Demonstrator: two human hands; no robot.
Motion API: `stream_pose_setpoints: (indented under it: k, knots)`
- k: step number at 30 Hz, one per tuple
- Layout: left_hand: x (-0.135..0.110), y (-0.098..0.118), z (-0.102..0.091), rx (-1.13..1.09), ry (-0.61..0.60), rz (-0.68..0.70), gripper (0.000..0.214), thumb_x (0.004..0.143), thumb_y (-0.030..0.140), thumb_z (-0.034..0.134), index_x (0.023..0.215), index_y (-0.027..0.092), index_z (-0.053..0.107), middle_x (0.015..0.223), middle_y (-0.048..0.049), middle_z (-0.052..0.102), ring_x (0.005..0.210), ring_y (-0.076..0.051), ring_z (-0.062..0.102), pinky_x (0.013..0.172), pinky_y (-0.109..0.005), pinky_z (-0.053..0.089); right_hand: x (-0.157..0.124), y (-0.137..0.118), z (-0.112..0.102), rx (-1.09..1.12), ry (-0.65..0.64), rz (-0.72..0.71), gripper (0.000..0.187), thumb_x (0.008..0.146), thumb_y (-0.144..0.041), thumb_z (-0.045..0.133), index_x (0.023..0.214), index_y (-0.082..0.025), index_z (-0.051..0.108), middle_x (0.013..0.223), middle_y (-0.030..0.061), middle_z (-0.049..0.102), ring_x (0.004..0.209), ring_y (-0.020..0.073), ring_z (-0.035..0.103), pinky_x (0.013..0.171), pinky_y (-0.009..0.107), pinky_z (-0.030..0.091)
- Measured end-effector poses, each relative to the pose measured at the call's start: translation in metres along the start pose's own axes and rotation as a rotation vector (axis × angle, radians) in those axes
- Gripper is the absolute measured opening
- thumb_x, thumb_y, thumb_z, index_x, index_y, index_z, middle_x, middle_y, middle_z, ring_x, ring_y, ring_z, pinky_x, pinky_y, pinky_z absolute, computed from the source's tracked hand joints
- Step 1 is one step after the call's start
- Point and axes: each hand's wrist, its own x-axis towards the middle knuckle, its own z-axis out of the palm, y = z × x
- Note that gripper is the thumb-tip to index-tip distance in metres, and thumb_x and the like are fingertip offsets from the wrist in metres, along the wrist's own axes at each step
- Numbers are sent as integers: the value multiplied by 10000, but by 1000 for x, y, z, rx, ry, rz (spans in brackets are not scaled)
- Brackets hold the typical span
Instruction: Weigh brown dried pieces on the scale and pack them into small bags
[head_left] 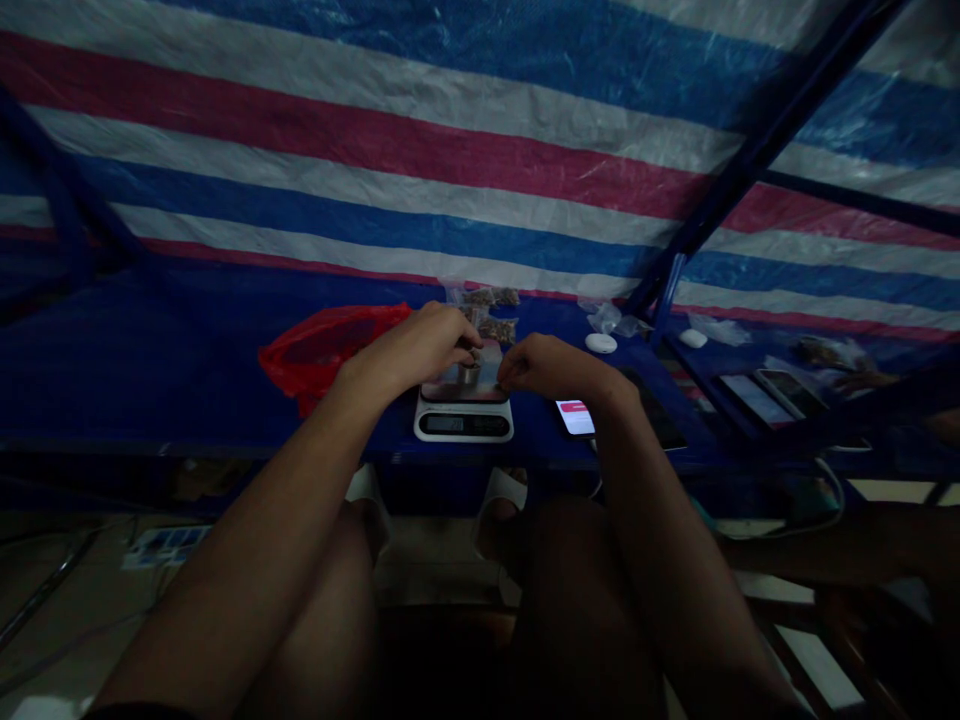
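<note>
A small white digital scale (463, 420) stands at the near edge of a blue table (165, 370). Both my hands hover over its steel platform. My left hand (420, 345) is curled with its fingertips at a small container (469, 374) on the platform. My right hand (544, 365) is closed, fingers pinched together just right of that container; what it pinches is too small and dark to make out. Clear bags of brownish pieces (491, 310) lie just behind the scale.
A red plastic bag (319, 345) lies left of the scale. A phone with a lit screen (576, 417) sits right of it, beside a dark phone (660, 410). A white round object (601, 343) and more phones (757, 395) lie further right. A striped tarp (450, 150) hangs behind.
</note>
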Motion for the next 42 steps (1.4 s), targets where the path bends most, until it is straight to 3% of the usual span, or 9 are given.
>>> stream_pose_setpoints:
  k: [5,11,17,24,29,34,38,42]
  knots:
    - [0,3,-2,-56,9,-9,263,895,214,706,1125,210,834,1107,-63,824,985,-232,743,903,-315,525,-2,1,-2,-1,132,-39,283,842,-45,608,929,-179,842,939,44,833,854,177,759,776,237,536]
    - [2,5,9,-174,92,41,316,871,121,684,1165,177,787,1158,-58,798,1031,-211,736,951,-305,548,-2,1,-1,50,289,-54,214,881,-132,631,969,-158,824,935,62,816,869,186,744,800,265,524]
    - [2,-3,16,-301,135,45,334,855,105,676,1182,151,723,1158,-66,774,1005,-193,737,928,-296,576,-2,0,-1,120,363,-100,187,875,-201,659,969,-137,807,928,85,800,845,191,717,785,281,518]
    - [-3,-6,15,-138,192,92,280,827,127,688,1105,146,713,1135,-82,745,1034,-222,706,923,-336,562,3,-3,2,175,396,-178,158,862,-187,657,919,-145,798,880,63,798,782,183,694,725,278,482]
    - [-5,-8,15,-235,156,82,351,844,137,690,1193,167,699,1067,-52,762,950,-199,720,873,-310,556,5,-5,2,169,401,-192,153,864,-188,664,916,-141,800,871,57,794,763,175,679,718,274,467]
    - [-19,-14,-2,-190,230,44,303,917,294,669,1188,169,722,1157,-83,759,1026,-216,705,932,-339,545,8,-13,5,144,359,-199,184,871,-144,642,938,-148,814,904,59,805,808,175,705,756,278,478]
    - [-45,-22,-26,-47,252,-146,287,961,300,554,1132,170,744,1116,-83,769,971,-214,709,932,-347,550,8,-19,4,106,298,-215,221,899,-133,622,947,-171,834,960,67,824,869,192,734,798,292,498]
    - [-76,-39,-48,155,376,-318,316,959,345,540,1147,183,737,1196,-99,750,1042,-241,706,988,-370,544,8,-27,3,67,406,-225,224,934,-175,622,983,-180,841,1021,83,825,927,223,744,839,321,521]
